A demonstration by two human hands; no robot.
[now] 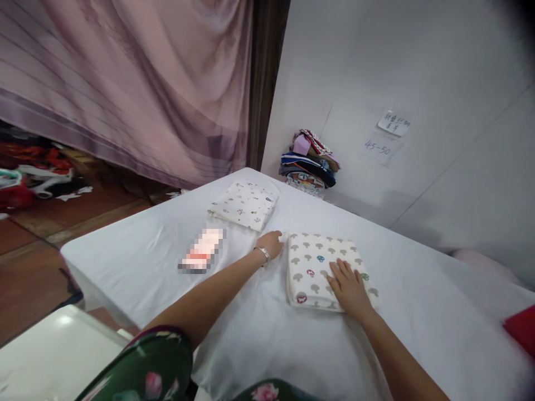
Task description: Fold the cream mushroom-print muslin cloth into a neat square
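Note:
A folded white cloth with a mushroom print (pixel 307 273) lies on the white-covered table (pixel 167 301) in front of me. My right hand (pixel 349 287) rests flat on its right part, fingers spread. Just off the cloth's left edge is my left hand (pixel 271 245), with a bracelet at the wrist. Its fingers are slightly bent and apart, with nothing visible between them. Farther back, a second folded white cloth (pixel 246 205) with small scattered prints lies on the table. A phone-like flat object (pixel 203 250), blurred by pixels, is left of my left forearm.
A stack of folded clothes (pixel 309 161) stands by the wall behind the table. Handwritten paper notes (pixel 393 122) are on the wall. A pink curtain (pixel 167 83) hangs at the left. A white stool-like surface (pixel 58 351) is at lower left, and something red (pixel 522 331) at the right edge.

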